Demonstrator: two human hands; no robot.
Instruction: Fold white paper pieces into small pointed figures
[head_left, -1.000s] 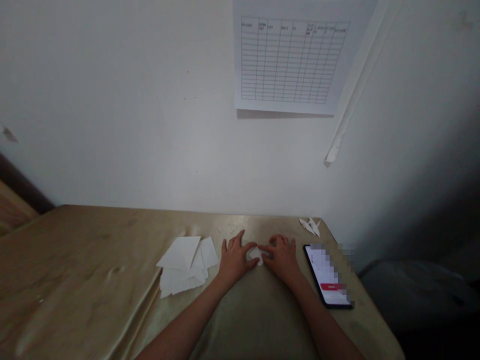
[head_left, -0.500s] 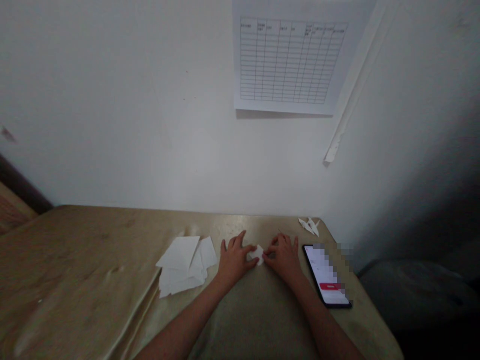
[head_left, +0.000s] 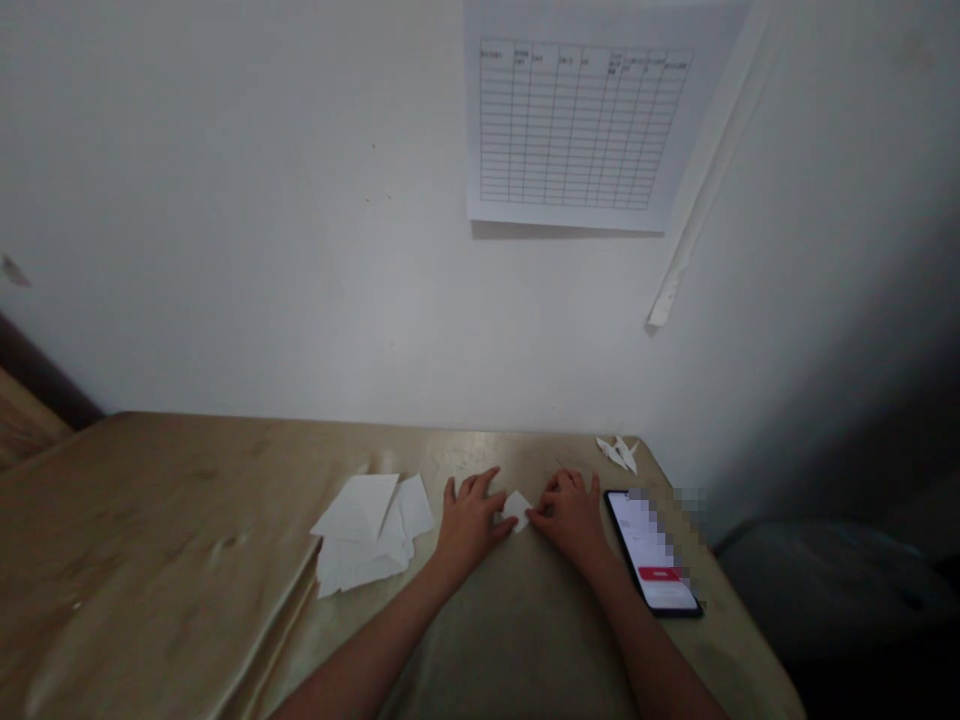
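A small folded white paper [head_left: 517,508] lies on the tan table [head_left: 187,520] between my two hands. My left hand [head_left: 470,519] rests flat beside it, fingers spread, thumb touching the paper's left edge. Curled fingers of my right hand [head_left: 571,512] pinch or press the paper's right edge.
A loose stack of white paper sheets [head_left: 369,530] lies left of my hands. A lit phone [head_left: 653,563] lies to the right, near the table's edge. Small folded paper pieces [head_left: 619,452] sit at the far right corner. A gridded chart [head_left: 574,120] hangs on the white wall.
My right hand has slid slightly right, so more of the small paper shows between the hands. My left hand has barely moved.
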